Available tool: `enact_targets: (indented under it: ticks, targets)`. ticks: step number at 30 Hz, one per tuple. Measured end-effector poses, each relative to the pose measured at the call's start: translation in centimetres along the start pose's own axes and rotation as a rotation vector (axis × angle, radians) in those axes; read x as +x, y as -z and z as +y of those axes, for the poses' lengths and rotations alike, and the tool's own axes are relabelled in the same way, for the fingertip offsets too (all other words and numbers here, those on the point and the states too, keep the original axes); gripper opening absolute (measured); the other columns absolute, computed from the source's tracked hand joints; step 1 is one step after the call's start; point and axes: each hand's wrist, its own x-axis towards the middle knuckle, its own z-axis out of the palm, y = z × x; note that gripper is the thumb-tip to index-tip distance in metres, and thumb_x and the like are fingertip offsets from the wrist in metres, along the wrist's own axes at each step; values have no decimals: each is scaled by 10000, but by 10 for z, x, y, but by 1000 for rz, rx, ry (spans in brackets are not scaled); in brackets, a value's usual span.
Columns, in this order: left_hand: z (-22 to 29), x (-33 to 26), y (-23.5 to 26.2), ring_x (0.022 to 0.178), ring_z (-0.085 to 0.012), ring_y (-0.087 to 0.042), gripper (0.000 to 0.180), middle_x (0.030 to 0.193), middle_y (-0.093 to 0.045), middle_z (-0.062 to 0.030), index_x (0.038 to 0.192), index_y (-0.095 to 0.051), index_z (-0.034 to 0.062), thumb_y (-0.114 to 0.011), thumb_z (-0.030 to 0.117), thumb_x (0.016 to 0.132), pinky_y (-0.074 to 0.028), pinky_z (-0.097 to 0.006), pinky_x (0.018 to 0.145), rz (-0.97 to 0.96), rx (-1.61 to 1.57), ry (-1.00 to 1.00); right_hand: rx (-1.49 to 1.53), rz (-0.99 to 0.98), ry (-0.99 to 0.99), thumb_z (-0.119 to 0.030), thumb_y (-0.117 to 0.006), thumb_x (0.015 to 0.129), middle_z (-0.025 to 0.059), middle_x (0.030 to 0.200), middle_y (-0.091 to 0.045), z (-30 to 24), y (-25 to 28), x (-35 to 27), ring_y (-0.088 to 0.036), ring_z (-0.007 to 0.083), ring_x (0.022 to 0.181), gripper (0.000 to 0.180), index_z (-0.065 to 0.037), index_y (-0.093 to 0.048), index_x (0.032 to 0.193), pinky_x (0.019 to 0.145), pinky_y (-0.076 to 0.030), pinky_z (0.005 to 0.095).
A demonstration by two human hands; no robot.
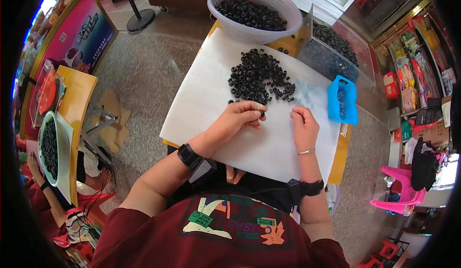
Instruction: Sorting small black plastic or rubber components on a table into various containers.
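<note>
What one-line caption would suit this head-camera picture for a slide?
Seated at a white board, the left hand pinches a small black ring beside a pile of rings; the right hand rests nearby.

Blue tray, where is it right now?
In the head view, the blue tray lies at the right edge of the white board, beyond the right hand, right of the black rings.

Lighting: even, bright daylight, diffuse; soft, short shadows under the hands on the white sheet. Glare: mild sheen on the clear box; sheet near overexposed. Distortion: strong fisheye, straight edges bowed, black vignette at corners. Focus: centre sharp, rim soft and smeared.
</note>
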Motion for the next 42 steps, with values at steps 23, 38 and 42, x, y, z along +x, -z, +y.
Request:
enact_targets:
  ticks: [23,38,42]
  targets:
    - [2,0,0,828,-91,-586,223,955,-633,-26,1114,-603,25,-576,120,914,-494,-228,758,-53,111,2,712,-358,-349,-48,-617,829,6,813,-626,-55,-13,-15,-486,49,681,125,-13,-625,948,629,-393,183]
    - [3,1,0,828,-106,-606,212,939,-641,-34,1082,-617,10,-594,121,903,-504,-239,762,-56,212,-38,626,-347,-309,-46,-584,855,-14,826,-598,-57,-19,-17,-483,34,711,74,-18,-594,922,626,-390,172]
    - [1,2,1,828,-104,-605,204,942,-642,-34,1077,-622,10,-589,108,902,-502,-239,766,-52,197,-33,658,-331,-335,-48,-582,856,-11,819,-597,-60,-19,-19,-500,48,719,58,-20,-581,906,650,-410,183]
